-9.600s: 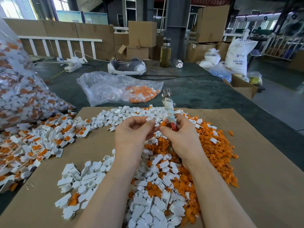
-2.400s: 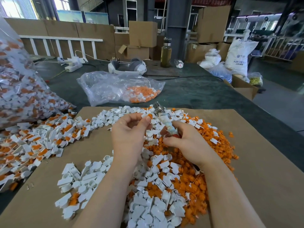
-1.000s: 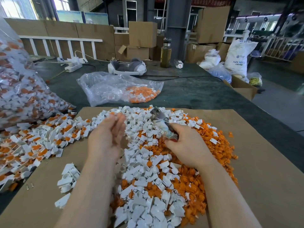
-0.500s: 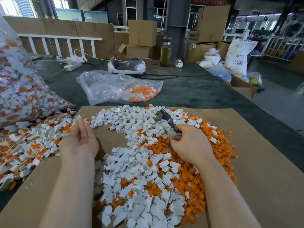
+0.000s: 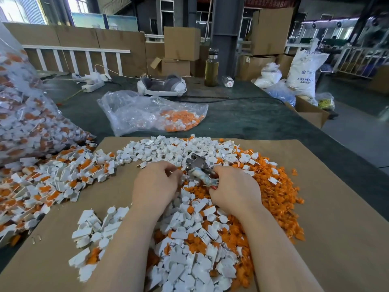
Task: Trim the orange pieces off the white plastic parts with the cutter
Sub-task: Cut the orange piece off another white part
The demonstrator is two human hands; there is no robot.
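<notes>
- The cardboard sheet carries everything; positions below are given relative to it.
- The untrimmed heap, white parts with orange still attached, lies across the sheet's left edge, on the left hand's side and well apart from both hands.
- The trimmed pile covers the sheet's centre.
- The left hand sits just left of centre, fingers curled at the cutter's head. Whether they pinch a part cannot be told.
- The right hand sits just right of centre, gripping the cutter's handles.
- The cutter lies between the hands, its long axis running up-left from the right hand, head toward the sheet's far edge.
</notes>
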